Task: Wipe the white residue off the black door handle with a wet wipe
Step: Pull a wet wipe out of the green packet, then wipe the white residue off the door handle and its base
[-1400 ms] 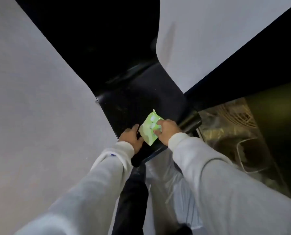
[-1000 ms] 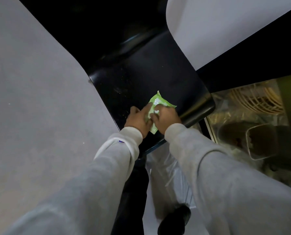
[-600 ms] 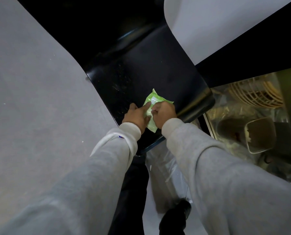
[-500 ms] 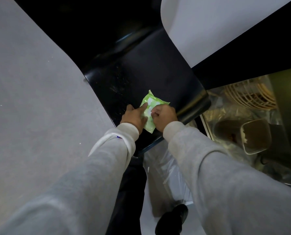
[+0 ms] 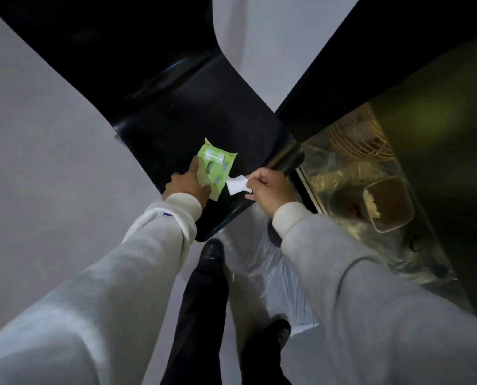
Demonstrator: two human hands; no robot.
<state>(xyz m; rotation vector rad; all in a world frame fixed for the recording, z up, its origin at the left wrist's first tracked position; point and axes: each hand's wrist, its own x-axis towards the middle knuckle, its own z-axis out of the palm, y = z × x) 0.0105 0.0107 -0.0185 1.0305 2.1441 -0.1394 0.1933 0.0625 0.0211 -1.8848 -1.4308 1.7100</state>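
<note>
A green wet-wipe packet (image 5: 214, 167) lies on a black chair seat (image 5: 204, 115). My left hand (image 5: 188, 184) presses down on the packet's near left side. My right hand (image 5: 270, 187) pinches a white wet wipe (image 5: 236, 185) that sticks out just right of the packet. The packet's flap is open at the top. No door handle shows in this view.
Grey floor (image 5: 45, 134) spreads to the left and a white wall panel (image 5: 262, 31) rises behind the chair. A bin with a clear plastic liner (image 5: 270, 279) stands below my right arm. A glass-fronted cabinet (image 5: 370, 173) with a container is at right. My dark shoes (image 5: 212, 251) are below.
My right hand has moved right, away from the packet, drawing a white wipe out of it. My left hand stays pressed on the packet.
</note>
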